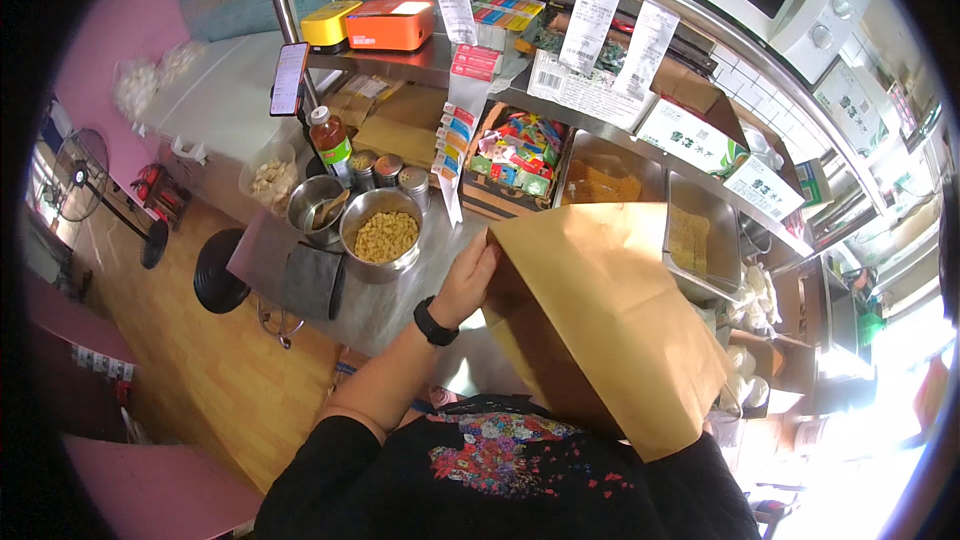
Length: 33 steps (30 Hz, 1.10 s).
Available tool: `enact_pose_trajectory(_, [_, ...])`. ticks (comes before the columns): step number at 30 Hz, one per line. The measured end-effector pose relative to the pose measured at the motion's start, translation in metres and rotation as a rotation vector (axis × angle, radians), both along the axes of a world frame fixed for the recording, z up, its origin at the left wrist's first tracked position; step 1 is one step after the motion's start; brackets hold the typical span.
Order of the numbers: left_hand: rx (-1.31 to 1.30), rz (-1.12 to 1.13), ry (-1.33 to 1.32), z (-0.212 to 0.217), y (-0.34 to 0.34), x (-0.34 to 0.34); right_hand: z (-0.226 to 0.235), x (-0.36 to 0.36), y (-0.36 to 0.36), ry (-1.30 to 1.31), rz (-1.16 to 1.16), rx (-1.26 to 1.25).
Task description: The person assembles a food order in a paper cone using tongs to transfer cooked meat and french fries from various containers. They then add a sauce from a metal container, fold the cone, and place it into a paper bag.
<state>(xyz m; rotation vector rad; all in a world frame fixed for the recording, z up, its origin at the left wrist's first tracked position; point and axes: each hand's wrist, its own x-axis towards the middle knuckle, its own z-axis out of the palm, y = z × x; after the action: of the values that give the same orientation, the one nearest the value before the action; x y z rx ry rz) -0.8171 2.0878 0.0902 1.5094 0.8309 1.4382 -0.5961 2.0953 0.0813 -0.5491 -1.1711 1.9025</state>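
A large brown paper bag (610, 310) is held up in front of my body, tilted, its dark opening toward me and to the left. My left hand (478, 275), with a black watch on the wrist, is closed on the bag's left edge. The bag hides my right hand and forearm. Left of the bag, a metal pot (382, 265) of yellow diced food stands on the steel counter (400, 315). Beside it is a smaller metal pot (318, 208) with a wooden-handled utensil in it.
Spice jars (387, 170) and a red-brown bottle (330, 145) stand behind the pots. A box of colourful packets (515, 155) and metal trays (690, 235) line the counter's back. Receipts (592, 25) hang from the shelf above. A grey cloth (315, 280) drapes over the counter's left edge.
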Motion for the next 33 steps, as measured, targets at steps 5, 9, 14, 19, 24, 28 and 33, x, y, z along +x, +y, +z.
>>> enact_pose_trajectory(5, [0.099,-0.080,0.113,0.026,0.019,-0.007,0.004,0.004,-0.002,-0.020,0.001,0.004])
enact_pose_trajectory(9, [0.143,0.089,0.142,0.043,0.008,-0.013,0.007,0.004,0.000,-0.012,0.028,-0.004])
enact_pose_trajectory(14, [0.232,0.295,0.182,0.025,-0.010,-0.010,0.009,0.003,-0.004,-0.008,0.065,-0.011])
enact_pose_trajectory(19, [0.313,0.336,0.209,0.025,-0.029,-0.001,0.016,0.015,-0.010,0.009,0.152,-0.014])
enact_pose_trajectory(24, [0.190,0.287,0.222,0.021,-0.039,-0.003,0.032,0.035,-0.017,0.036,0.365,0.018])
enact_pose_trajectory(28, [0.263,0.312,0.265,0.014,-0.043,0.009,0.054,0.051,-0.025,0.036,0.593,0.061])
enact_pose_trajectory(33, [0.338,0.347,0.295,0.010,-0.044,0.010,0.067,0.055,-0.021,0.017,0.808,0.100])
